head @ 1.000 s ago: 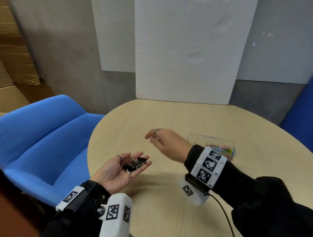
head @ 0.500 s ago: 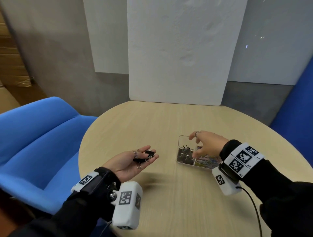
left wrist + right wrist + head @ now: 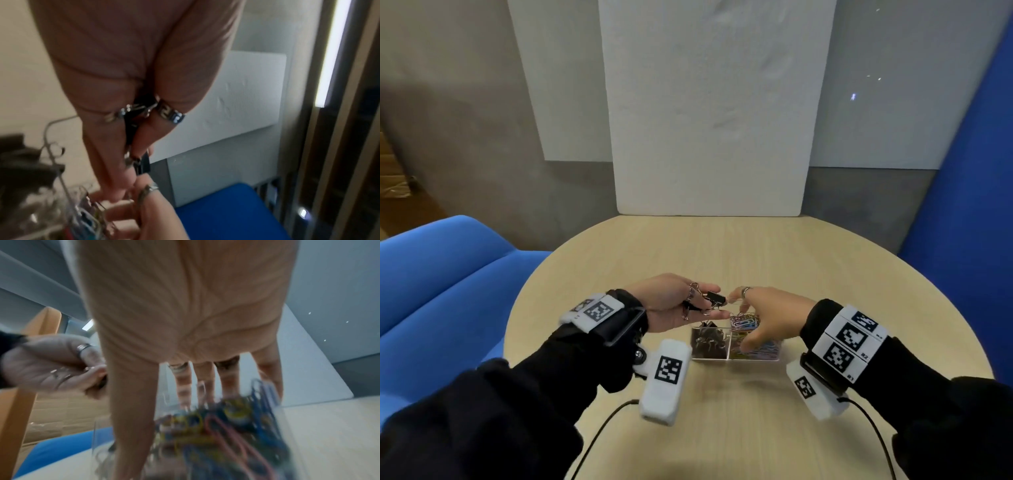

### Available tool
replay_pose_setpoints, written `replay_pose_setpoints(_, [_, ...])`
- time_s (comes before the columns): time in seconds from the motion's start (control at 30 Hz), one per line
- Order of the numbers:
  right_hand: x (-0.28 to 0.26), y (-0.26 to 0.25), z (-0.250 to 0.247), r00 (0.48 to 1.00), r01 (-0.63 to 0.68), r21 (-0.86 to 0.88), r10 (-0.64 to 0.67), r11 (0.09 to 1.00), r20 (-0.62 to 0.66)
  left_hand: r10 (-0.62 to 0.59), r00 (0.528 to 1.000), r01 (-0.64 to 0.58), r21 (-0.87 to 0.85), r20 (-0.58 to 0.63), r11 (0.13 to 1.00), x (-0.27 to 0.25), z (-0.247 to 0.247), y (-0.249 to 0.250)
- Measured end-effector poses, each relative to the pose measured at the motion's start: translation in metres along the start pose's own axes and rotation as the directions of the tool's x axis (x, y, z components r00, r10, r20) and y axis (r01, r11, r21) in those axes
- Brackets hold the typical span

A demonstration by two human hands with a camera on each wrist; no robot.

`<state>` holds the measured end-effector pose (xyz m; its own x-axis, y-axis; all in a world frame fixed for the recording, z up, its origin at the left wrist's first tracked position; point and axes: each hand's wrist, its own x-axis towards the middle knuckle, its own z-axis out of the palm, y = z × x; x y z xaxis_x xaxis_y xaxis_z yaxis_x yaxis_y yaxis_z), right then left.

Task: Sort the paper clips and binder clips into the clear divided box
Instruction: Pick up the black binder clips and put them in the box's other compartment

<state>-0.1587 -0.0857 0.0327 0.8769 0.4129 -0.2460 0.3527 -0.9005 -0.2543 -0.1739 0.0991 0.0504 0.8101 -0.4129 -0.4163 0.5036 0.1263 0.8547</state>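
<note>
Currently left hand [image 3: 671, 305] grip cupped round black binder clips [image 3: 714, 298], tilted over clear divided box [image 3: 756, 356] on worktop [image 3: 722, 428]. Right hand [image 3: 774, 315] grip clasps box wall beside paper clips [image 3: 744, 320]. Risk: tilted palm spills clips into wrong compartment.

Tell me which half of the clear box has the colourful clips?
The half of the clear box under the right hand: it holds the coloured paper clips. The other half, by the left hand, holds black binder clips.
</note>
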Motion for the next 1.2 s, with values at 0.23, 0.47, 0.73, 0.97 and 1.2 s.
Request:
replay_pose_setpoints(0.23, [0.001, 0.007, 0.009, 0.998, 0.036, -0.037, -0.038, 0.999, -0.059, -0.093, 0.99, 0.128, 0.402, -0.105, 0.907, 0.014, 0.006, 0.017])
replay_pose_setpoints(0.47, [0.002, 0.011, 0.009, 0.995, 0.065, 0.004, -0.064, 0.998, -0.078, -0.065, 0.973, 0.183, 0.57, -0.222, 0.801, 0.019, 0.019, 0.025])
replay_pose_setpoints(0.73, [0.0, 0.012, 0.011, 0.993, 0.085, 0.005, -0.084, 0.996, -0.086, 0.022, 0.955, 0.233, 0.795, -0.296, 0.561, 0.029, 0.024, 0.023])
replay_pose_setpoints(0.97, [-0.002, 0.012, 0.011, 0.991, 0.096, 0.017, -0.094, 0.995, -0.095, 0.115, 0.958, 0.203, 0.902, -0.264, 0.382, 0.03, 0.038, 0.024])
replay_pose_setpoints(1.2, [-0.003, 0.013, 0.011, 0.991, 0.106, 0.024, -0.103, 0.994, -0.09, 0.187, 0.975, 0.063, 0.953, -0.123, 0.297, 0.026, 0.033, 0.023])
